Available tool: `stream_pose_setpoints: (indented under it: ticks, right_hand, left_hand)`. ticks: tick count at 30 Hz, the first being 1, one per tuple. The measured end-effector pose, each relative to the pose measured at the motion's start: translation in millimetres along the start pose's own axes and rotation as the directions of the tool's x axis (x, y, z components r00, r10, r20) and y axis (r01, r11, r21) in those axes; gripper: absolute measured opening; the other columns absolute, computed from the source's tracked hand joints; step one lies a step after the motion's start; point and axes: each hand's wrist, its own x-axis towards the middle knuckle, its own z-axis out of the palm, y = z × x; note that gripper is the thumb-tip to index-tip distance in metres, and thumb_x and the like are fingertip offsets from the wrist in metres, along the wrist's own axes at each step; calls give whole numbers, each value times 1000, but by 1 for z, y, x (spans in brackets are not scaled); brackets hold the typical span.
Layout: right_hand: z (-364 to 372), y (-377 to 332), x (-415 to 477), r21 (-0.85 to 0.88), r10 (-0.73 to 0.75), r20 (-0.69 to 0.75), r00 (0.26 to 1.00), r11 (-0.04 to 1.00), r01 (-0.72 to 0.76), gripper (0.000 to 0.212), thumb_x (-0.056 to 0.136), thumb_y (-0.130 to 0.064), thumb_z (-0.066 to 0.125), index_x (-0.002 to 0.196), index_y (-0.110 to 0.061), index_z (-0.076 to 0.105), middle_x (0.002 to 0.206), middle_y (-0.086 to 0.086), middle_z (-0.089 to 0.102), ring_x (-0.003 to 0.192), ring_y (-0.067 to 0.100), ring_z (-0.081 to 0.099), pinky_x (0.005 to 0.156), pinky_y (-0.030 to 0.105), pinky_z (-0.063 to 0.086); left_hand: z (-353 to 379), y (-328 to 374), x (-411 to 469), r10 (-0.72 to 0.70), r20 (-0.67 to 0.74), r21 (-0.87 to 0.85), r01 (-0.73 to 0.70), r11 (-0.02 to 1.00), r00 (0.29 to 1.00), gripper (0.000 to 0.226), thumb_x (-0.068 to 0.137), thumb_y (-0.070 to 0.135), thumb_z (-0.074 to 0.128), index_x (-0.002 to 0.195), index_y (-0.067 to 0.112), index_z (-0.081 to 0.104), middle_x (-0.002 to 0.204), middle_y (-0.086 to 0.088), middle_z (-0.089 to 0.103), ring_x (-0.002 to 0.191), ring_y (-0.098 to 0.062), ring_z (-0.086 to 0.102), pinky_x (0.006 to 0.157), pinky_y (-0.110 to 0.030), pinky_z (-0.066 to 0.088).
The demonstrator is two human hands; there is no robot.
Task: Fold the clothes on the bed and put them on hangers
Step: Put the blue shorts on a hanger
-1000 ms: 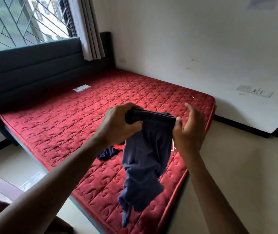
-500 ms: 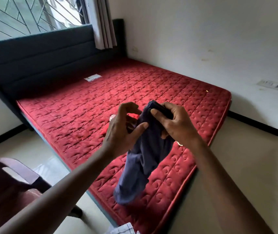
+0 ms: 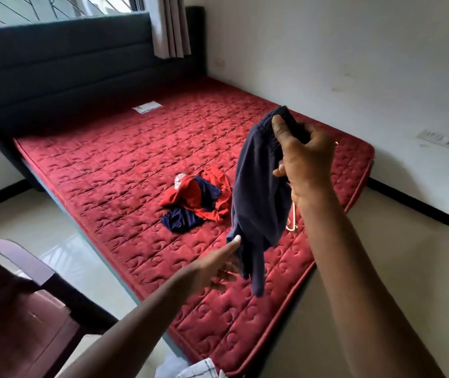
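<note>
**Obs:** Far left, a dark wooden chair (image 3: 27, 309) stands beside the bed, not in play. On the red quilted mattress (image 3: 108, 173), a loose pile of red and navy clothes (image 3: 196, 200) lies unfolded.

**Rec:** Left hand?

**Obs:** The left hand (image 3: 218, 264) is low, fingers stretched out, thumb tip against the lower edge of the navy shorts (image 3: 259, 192). No grip shows; the far fingers are hidden by the cloth.

**Rec:** And the shorts?

**Obs:** They are in the air above the mattress and hang bunched, leg ends dangling. The person's hands are well apart, one low and one high.

**Rec:** Right side?

**Obs:** A pale hanger (image 3: 293, 219) lies on the mattress near the edge, mostly hidden behind the shorts and the wrist. The right hand (image 3: 305, 159) is up high, thumb and fingers clamped on the gathered elastic waistband.

**Rec:** Risks?

**Obs:** There are likely three.
- The waistband is crumpled in one fist. If the person's left hand catches only one leg hem, the fold probably comes out skewed.
- The hanger sits close to the edge, so laying the shorts down blind could nudge it to the floor.
- The dangling legs may drag across the pile and tangle with it.
</note>
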Motion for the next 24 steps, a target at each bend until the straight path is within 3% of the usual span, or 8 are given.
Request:
stream_pose_setpoints:
  ticks: [2,6,10,12,14,18,20,24]
  right_hand:
    - [1,-10,3,34,-5,-19,1000,999,6,35,91,-35,77,66,-19,58,51,-11,46,39,10,41,38,23,43]
    - [-9,-24,8,95,-54,-16,998,994,56,37,95,-31,74,67,-16,56,55,0,44,38,13,37,39,25,44]
    - [-35,-23,19,125,-22,-77,997,992,31,33,96,-33,72,70,-17,58,56,-1,47,35,13,37,41,26,43]
    - [-48,-20,24,172,29,-108,994,985,-10,33,97,-32,71,71,-18,58,56,-3,47,36,12,35,42,24,41]
    - [-54,-20,25,226,62,-113,992,974,-36,32,97,-33,71,72,-19,59,60,-2,48,37,11,35,44,24,40]
    - [-51,-32,17,289,69,-45,997,956,-53,30,97,-34,70,75,-18,59,63,-3,47,37,10,33,42,21,38]
    - [-49,-42,12,333,43,12,999,942,-44,33,98,-32,69,71,-19,55,58,-3,44,36,10,31,41,20,35]
    - [-56,-60,9,384,-5,74,997,923,-24,37,98,-32,69,67,-21,53,59,3,38,38,13,28,46,20,29]
  left_hand:
    - [12,21,15,15,-65,-227,-30,973,998,57,94,75,52,90,21,69,83,-1,69,76,-17,63,69,-28,49]
    - [13,66,26,240,-392,-402,-400,824,888,13,101,16,63,88,15,64,52,5,57,42,-8,50,40,-14,36]
    - [-36,92,23,258,-604,-423,-578,698,754,11,73,16,71,83,13,74,66,-3,65,61,-21,57,59,-26,44]
    - [-51,103,9,291,-577,-418,-582,697,763,10,64,16,65,63,15,74,64,-7,64,57,-22,56,57,-26,43]
    - [-55,107,6,332,-475,-333,-516,789,815,24,76,23,65,54,17,72,61,-3,64,53,-16,56,52,-22,40]
    - [-33,93,27,181,-223,-245,-235,941,958,46,88,67,66,99,22,73,88,-6,68,83,-22,64,78,-35,48]
    - [-6,93,31,146,-171,-249,-186,951,974,37,94,57,64,95,21,74,83,-4,71,80,-19,68,83,-34,50]
    - [32,98,27,254,-128,-348,-284,894,959,28,94,11,53,68,20,61,58,5,59,60,-12,57,61,-26,46]
